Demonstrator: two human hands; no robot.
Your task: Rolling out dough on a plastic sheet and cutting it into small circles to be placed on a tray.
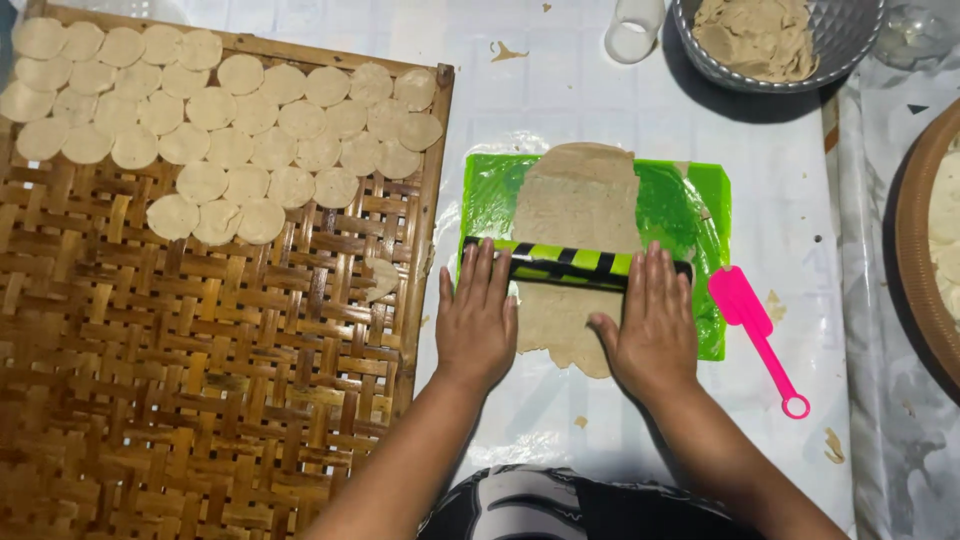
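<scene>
A long strip of pale tan dough [578, 200] lies flattened on a bright green board [690, 210] covered with clear plastic. Across the dough rests a rolling pin [572, 263] striped green and black. My left hand [476, 320] presses flat on the pin's left end, fingers stretched out. My right hand [652, 325] presses flat on its right end in the same way. Neither hand wraps around the pin. The dough's near end sticks out past the board between my two hands.
A woven bamboo tray [200, 360] at left holds several round dough discs [230, 110] in its far part. A pink plastic spatula [756, 330] lies right of the board. A grey bowl [830, 45] of dough scraps, a white cup [634, 28] and a brown round tray [915, 240] stand farther off.
</scene>
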